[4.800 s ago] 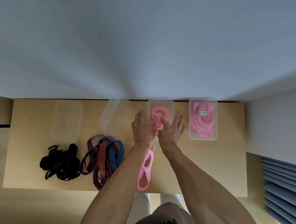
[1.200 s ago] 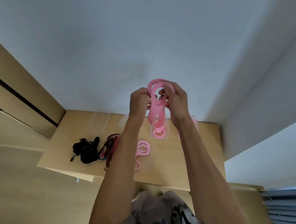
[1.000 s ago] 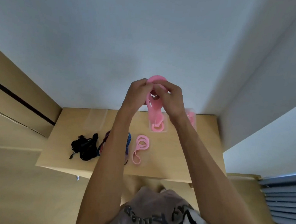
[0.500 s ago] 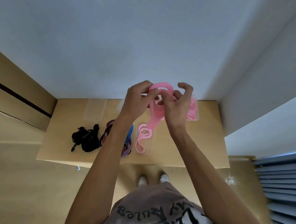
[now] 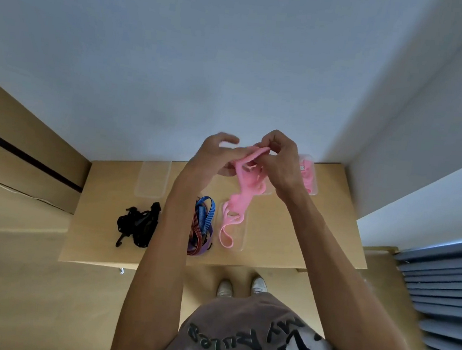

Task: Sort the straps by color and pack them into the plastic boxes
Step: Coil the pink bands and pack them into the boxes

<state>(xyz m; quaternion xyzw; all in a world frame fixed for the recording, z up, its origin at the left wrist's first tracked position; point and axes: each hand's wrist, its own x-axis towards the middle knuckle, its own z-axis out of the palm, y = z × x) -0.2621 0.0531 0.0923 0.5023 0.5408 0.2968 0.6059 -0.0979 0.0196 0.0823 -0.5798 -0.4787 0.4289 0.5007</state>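
Note:
Above the wooden table (image 5: pixel 316 239) I hold a pink strap (image 5: pixel 247 182) between both hands. My right hand (image 5: pixel 281 162) pinches its upper end. My left hand (image 5: pixel 216 156) holds the strap from the left, its fingers blurred. The strap's loops hang down toward a second pink strap (image 5: pixel 228 231) lying on a clear lid. A clear box with pink straps (image 5: pixel 308 176) stands at the back right. Another clear box (image 5: pixel 266 191) is mostly hidden behind my hands. An empty clear box (image 5: pixel 152 178) stands at the back left.
A pile of black straps (image 5: pixel 137 223) lies front left on the table. Blue and red striped straps (image 5: pixel 203 220) with a purple one (image 5: pixel 206 244) lie beside my left forearm. A wall runs behind the table, and blinds (image 5: pixel 444 294) hang at the right.
I lifted a pink strap from the box area and worked it between both hands. It now hangs lower, in loose loops, and the view has tilted down toward the table.

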